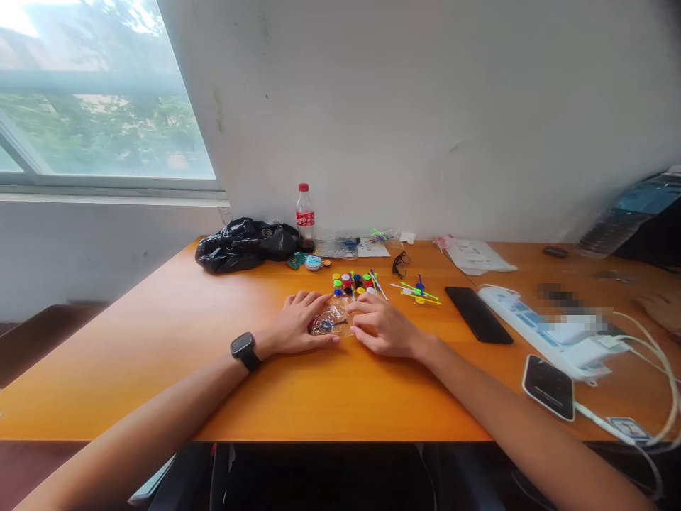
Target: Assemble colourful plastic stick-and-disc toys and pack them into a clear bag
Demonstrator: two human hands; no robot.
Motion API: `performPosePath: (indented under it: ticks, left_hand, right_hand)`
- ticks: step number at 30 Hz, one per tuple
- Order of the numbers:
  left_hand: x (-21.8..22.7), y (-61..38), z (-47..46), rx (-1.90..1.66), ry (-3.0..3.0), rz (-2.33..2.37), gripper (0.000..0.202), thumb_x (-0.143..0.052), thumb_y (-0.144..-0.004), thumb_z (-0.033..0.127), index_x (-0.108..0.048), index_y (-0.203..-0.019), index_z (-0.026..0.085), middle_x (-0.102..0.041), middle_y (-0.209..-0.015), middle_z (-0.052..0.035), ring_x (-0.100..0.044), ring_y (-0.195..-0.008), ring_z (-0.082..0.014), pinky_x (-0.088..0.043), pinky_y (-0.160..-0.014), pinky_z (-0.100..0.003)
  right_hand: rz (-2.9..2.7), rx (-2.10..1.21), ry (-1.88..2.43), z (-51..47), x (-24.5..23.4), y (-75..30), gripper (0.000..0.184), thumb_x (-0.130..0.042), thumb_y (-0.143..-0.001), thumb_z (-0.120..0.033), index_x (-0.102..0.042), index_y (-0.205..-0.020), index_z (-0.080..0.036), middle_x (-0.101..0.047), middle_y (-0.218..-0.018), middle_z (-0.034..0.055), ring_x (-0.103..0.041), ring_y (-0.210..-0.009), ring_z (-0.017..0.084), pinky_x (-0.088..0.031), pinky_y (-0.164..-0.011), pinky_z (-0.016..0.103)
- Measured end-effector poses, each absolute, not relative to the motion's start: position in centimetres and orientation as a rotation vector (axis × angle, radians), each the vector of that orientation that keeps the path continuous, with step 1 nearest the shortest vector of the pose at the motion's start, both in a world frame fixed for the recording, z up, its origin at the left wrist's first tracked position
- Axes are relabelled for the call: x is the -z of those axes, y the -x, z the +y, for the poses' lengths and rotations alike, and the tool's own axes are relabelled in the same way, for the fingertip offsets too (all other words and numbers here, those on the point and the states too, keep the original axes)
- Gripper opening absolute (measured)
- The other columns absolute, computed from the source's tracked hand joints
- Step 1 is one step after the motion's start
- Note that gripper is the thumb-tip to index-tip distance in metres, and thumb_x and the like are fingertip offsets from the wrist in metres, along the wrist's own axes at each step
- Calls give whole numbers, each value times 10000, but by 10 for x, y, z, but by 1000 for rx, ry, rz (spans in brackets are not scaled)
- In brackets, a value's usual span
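A small clear plastic bag [336,310] lies on the table between my hands, with something dark and bluish inside that is too small to make out. My left hand [295,323], a black watch on its wrist, rests flat at the bag's left side with fingers stretched out and thumb apart. Curled at the opposite edge, the fingers of my right hand [380,326] pinch the plastic. Just beyond the bag stand colourful round pieces [359,282] in yellow, white, green, blue and red. Thin coloured sticks [418,292] lie crossed to their right.
A black plastic bag [245,245] and a cola bottle [305,216] stand near the wall. Folded dark glasses [400,264] lie behind the sticks. On the right are a black phone [477,314], a white power strip [532,326] with cables, and a charging device [548,387].
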State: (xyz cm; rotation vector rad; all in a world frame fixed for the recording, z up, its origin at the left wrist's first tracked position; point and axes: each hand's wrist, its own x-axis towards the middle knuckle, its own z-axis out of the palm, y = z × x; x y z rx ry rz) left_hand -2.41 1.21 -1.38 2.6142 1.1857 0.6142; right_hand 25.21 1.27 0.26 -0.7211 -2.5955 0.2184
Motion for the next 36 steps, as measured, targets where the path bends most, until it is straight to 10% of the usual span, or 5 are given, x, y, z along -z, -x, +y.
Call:
performPosePath:
  ticks: [7,16,36]
  left_hand:
    - [14,24,12,-602,-2619,1194,902,-588,-891,833,-424,-1608,311,-610,-1380,-126,-537,-1221,-358,-411,-1088,-531]
    - [13,24,12,-588,-2628,1199,877,-586,-903,820,-446,-1587,289,-616,-1357,-127,-542,-1205,-352,-419,-1068,-515]
    - [15,24,13,-589,-2618,1186,914,-622,-891,807,-418,-1616,289,-592,-1416,-144,-521,-1250,-369,-407,-1097,-546]
  right_hand:
    - [-2563,-264,831,16,-4,-254,236,-572,-1034,-258,-756,-892,-215,-716,-895,81,-599,-919,253,-487,-900,428]
    - [-2424,-605,838,28,20,-260,268,-629,-1025,-290,-803,-1227,-256,-659,-1131,97,-621,-1074,248,-518,-994,408]
    - [-2302,-633,883,26,24,-246,107,-730,-959,-246,-801,-885,-214,-679,-872,42,-609,-860,195,-466,-780,312]
